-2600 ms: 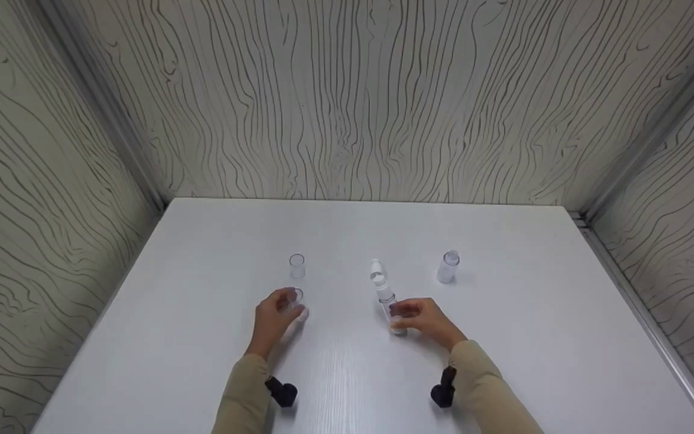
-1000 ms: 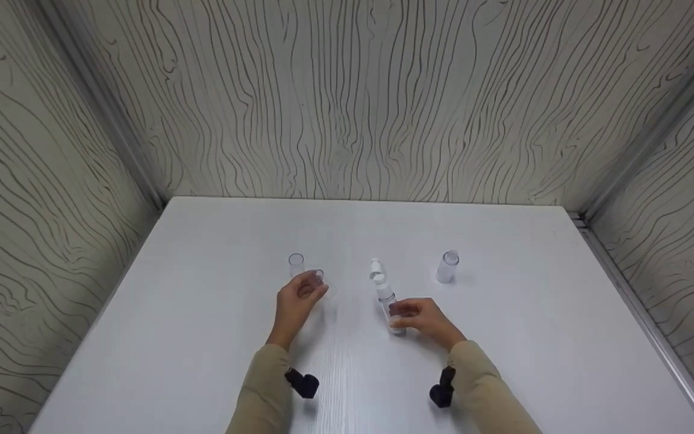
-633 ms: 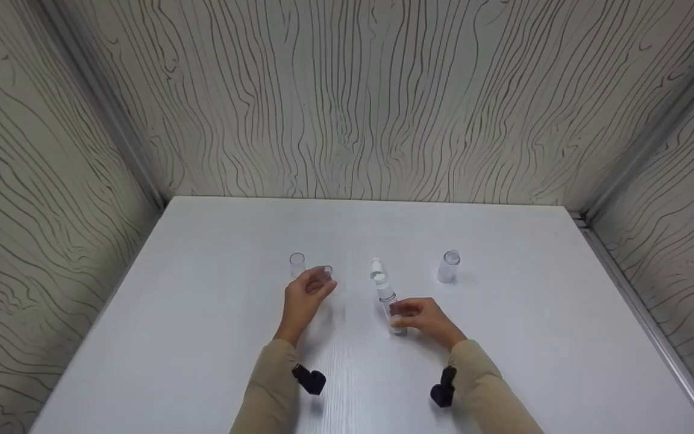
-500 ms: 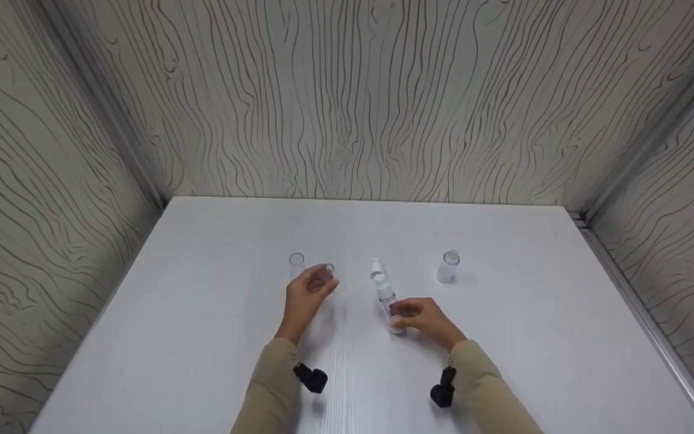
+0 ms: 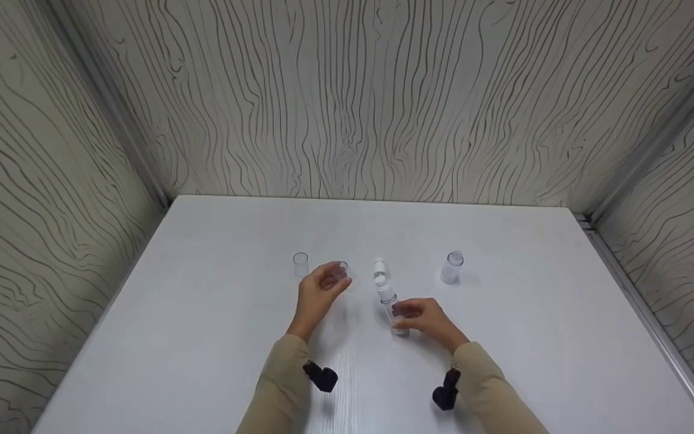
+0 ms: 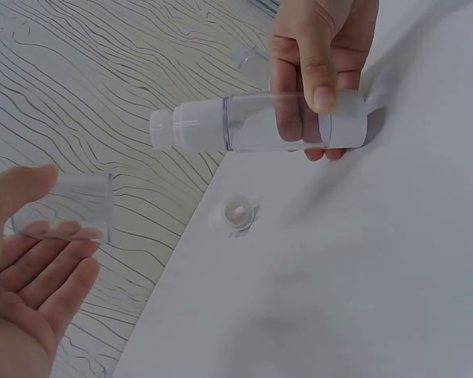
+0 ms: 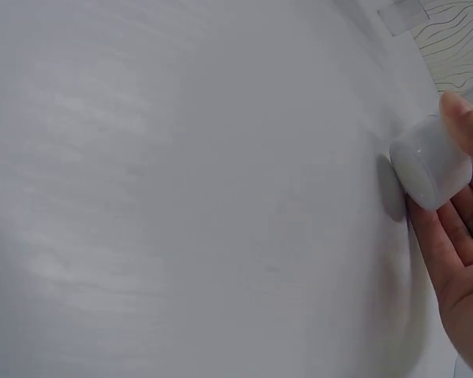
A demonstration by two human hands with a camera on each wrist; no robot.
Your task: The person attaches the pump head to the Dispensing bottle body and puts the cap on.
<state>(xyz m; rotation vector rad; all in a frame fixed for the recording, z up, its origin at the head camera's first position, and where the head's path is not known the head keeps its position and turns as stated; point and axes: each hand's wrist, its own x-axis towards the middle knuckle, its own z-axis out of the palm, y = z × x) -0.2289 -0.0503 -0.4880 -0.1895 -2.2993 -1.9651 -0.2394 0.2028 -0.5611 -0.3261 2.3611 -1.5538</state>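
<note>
My left hand (image 5: 318, 298) pinches a clear plastic bottle cap (image 6: 83, 197) between thumb and fingers, raised off the table. To its right, my right hand (image 5: 430, 320) grips a clear pump bottle (image 5: 387, 295) low down, near its white base (image 7: 430, 161). That bottle stands upright, its white pump top (image 6: 195, 126) uncovered. The cap in my left hand is apart from it. Just behind the bottle is a small white piece (image 5: 380, 266) on the table; in the left wrist view it shows a round open end.
A second clear cap (image 5: 300, 265) stands at the back left, behind my left hand. Back right stands a clear bottle body (image 5: 452, 269) with no white top on it. The white table (image 5: 202, 337) meets patterned walls (image 5: 347, 108) behind and at both sides.
My left hand has picked up the clear cap from the left and carried it rightward and back, toward the pump bottle. The right hand has kept its hold in the same place.
</note>
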